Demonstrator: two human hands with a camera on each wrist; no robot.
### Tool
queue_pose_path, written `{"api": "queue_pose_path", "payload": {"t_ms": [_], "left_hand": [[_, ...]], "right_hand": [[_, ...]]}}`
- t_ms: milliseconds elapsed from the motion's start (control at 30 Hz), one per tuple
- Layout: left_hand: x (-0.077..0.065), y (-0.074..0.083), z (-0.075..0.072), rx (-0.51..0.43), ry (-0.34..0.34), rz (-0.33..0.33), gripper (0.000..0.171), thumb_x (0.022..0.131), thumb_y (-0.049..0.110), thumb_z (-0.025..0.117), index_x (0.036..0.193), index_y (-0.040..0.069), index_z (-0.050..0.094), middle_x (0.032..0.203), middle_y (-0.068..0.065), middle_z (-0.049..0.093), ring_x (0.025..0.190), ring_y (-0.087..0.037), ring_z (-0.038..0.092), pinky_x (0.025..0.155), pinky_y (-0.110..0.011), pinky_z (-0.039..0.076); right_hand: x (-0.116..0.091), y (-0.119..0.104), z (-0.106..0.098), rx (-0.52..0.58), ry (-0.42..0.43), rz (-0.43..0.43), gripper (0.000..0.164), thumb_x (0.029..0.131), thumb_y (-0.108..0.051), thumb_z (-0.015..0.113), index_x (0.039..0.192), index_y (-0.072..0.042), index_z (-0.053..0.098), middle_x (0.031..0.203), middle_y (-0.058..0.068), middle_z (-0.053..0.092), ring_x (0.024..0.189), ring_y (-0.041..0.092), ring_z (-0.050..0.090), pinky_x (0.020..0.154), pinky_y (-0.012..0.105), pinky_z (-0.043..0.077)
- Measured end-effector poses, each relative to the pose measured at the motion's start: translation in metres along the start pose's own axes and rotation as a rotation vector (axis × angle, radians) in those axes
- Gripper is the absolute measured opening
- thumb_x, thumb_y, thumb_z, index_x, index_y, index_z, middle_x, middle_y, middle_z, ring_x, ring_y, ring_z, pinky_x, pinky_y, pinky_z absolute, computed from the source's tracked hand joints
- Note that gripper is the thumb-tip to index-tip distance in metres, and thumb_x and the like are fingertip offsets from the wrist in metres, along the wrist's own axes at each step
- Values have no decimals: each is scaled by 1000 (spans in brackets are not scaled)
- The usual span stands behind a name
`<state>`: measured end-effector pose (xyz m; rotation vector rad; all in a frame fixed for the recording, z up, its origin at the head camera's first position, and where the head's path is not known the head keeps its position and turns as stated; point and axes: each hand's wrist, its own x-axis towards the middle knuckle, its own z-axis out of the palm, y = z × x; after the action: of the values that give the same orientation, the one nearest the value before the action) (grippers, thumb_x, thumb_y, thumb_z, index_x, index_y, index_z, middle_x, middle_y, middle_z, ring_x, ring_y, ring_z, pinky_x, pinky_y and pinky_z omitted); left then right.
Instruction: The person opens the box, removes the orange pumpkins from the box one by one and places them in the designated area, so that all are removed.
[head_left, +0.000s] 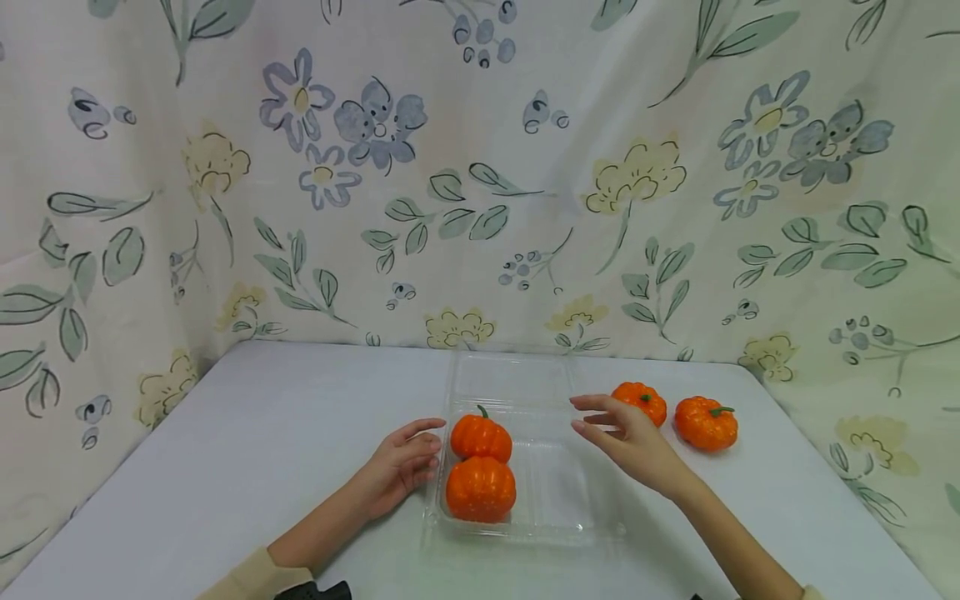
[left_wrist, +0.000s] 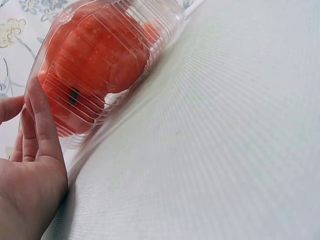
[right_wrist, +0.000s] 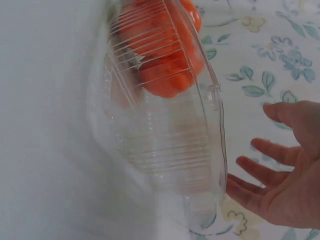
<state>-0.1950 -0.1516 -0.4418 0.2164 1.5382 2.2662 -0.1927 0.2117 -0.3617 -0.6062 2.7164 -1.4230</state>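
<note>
A clear plastic clamshell container [head_left: 553, 492] stands with its lid [head_left: 513, 379] folded back, away from me. Two small orange pumpkins are in its left half, the rear pumpkin [head_left: 480, 438] with a green stem upward and the front pumpkin [head_left: 481, 490] close against it. My left hand [head_left: 401, 468] rests its relaxed fingers at the container's left wall, seen closely in the left wrist view. On the other side, my right hand [head_left: 633, 442] hovers by the right rim with fingers spread and nothing held; its fingertips also show beside the wall [right_wrist: 215, 140] in the right wrist view.
To the right on the white table [head_left: 300, 400] lie two more orange pumpkins: one pumpkin [head_left: 640, 400] partly behind my right hand, another pumpkin [head_left: 707, 423] farther right. A floral curtain [head_left: 480, 183] hangs along the table's back edge.
</note>
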Motion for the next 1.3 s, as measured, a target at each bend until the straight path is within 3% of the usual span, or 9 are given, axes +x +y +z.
{"api": "queue_pose_path", "payload": {"t_ms": [767, 1067, 1300], "left_hand": [[1, -4, 0, -20, 4, -7, 34, 107, 9, 55, 140, 9, 52, 99, 5, 62, 79, -7, 61, 76, -17, 58], [0, -3, -1, -10, 0, 4, 33, 106, 8, 54, 140, 9, 52, 99, 5, 61, 80, -6, 62, 77, -17, 59], [-1, -1, 0, -8, -4, 5, 33, 106, 9, 55, 139, 10, 53, 99, 5, 61, 80, -6, 62, 77, -17, 59]], "right_hand": [[1, -2, 38, 30, -107, -20, 43, 103, -25, 69, 137, 0, 63, 138, 22, 66, 123, 38, 67, 96, 41, 61], [10, -6, 50, 57, -170, 16, 45, 103, -27, 69, 138, 0, 63, 139, 21, 65, 122, 39, 66, 99, 50, 59], [19, -12, 58, 83, -210, 70, 50, 102, -30, 70, 141, -1, 62, 142, 20, 63, 120, 37, 67, 97, 50, 60]]}}
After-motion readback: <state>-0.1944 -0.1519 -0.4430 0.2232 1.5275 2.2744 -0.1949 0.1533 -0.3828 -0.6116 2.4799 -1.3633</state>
